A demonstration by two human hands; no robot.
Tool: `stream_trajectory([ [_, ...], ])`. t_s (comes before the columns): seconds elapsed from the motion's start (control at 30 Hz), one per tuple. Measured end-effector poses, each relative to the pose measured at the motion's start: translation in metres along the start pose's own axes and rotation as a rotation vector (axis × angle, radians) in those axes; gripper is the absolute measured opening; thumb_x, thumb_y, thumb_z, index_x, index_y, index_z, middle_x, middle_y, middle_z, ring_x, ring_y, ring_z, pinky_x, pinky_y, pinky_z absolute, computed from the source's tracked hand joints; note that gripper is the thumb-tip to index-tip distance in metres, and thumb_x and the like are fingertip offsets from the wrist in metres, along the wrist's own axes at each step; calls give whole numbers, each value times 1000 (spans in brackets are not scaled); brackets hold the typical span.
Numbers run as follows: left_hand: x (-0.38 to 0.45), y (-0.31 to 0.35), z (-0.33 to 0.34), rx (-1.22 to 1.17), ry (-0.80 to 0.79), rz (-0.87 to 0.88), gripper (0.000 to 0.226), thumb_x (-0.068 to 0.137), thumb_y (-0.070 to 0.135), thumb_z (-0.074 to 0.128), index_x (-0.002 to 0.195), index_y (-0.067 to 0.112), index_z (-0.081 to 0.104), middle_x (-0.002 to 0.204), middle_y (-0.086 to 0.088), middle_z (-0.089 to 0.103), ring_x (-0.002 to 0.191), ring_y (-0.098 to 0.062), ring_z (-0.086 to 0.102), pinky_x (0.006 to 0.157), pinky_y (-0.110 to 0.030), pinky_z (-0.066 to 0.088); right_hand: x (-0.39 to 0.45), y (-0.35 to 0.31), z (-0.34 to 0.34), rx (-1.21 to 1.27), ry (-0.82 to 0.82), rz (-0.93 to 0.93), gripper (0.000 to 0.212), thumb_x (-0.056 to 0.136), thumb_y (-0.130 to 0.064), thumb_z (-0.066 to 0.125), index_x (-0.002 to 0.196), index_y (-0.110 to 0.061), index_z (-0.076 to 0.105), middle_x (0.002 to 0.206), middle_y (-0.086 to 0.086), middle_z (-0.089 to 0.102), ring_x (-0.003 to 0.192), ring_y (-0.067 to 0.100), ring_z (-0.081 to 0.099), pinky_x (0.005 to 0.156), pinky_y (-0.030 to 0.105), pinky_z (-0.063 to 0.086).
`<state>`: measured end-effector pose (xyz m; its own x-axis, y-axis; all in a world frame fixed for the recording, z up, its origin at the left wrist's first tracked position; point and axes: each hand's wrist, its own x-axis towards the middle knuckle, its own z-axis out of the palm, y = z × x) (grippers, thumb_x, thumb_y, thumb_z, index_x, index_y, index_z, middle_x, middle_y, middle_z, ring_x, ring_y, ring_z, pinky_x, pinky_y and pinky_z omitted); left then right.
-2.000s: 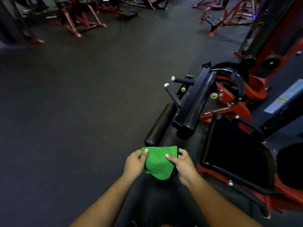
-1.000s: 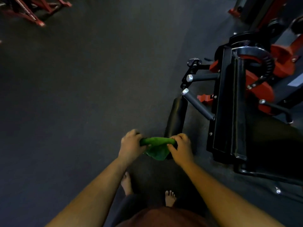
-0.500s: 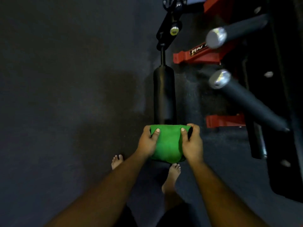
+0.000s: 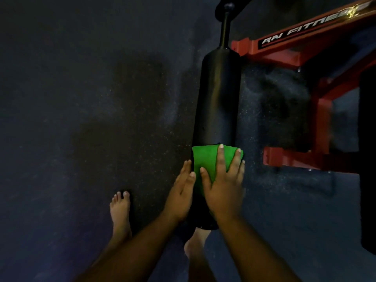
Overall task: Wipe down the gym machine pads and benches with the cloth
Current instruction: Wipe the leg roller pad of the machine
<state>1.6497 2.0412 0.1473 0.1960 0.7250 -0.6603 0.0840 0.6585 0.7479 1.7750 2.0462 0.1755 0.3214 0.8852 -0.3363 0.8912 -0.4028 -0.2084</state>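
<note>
A long black roller pad (image 4: 218,94) of the gym machine runs from the top centre down toward me. A green cloth (image 4: 205,159) is draped over its near part. My right hand (image 4: 222,180) lies flat on the cloth with fingers spread, pressing it onto the pad. My left hand (image 4: 181,192) rests with straight fingers against the pad's left side, just touching the cloth's edge. The pad's near end is hidden under my hands.
The machine's red steel frame (image 4: 284,51) with white lettering stands right of the pad, with a red foot (image 4: 274,157) near my right hand. A black upright (image 4: 368,159) fills the right edge. My bare feet (image 4: 120,210) stand on dark rubber floor (image 4: 81,119).
I have leaned in closer over the pad. Both hands gripped the cloth's sides before; now my right hand is flat on top of it and my left has let go and lies alongside.
</note>
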Motion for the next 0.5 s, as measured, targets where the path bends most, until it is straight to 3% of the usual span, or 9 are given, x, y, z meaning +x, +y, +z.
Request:
stream_trajectory([
  [0.13,27,32,3,81,-11,92,64,100,54,33,158,30,19,168,11,16,151,4,12,123,-19,9,64,-19,-11,32,12,-13,70,98,-63,26,161,-41,7,171,7,1,152,44,15,111,62,39],
  [0.2,45,47,6,84,-4,100,70,99,56,31,161,24,20,168,10,16,152,1,12,126,-24,9,78,-23,-14,31,57,-22,70,99,-64,24,162,-39,6,171,7,0,152,44,14,113,65,35],
  [0.3,55,55,6,24,13,112,66,102,54,32,160,26,21,169,9,17,152,0,14,128,-30,11,52,-16,-14,3,120,-73,75,98,-71,26,161,-41,-3,171,6,-10,156,41,0,115,72,15],
  [0.4,43,47,0,-71,-10,90,68,96,56,33,158,31,23,167,15,20,150,6,17,127,-27,13,14,-3,-6,-52,18,-100,84,90,-76,30,159,-46,-7,170,6,-18,155,42,-8,110,72,29],
  [0.5,39,35,-3,-40,-45,102,57,96,52,32,150,38,22,164,20,19,149,11,16,128,-27,12,28,-4,-4,2,39,-104,79,94,-67,39,161,-44,4,171,9,-8,154,45,3,107,64,40],
])
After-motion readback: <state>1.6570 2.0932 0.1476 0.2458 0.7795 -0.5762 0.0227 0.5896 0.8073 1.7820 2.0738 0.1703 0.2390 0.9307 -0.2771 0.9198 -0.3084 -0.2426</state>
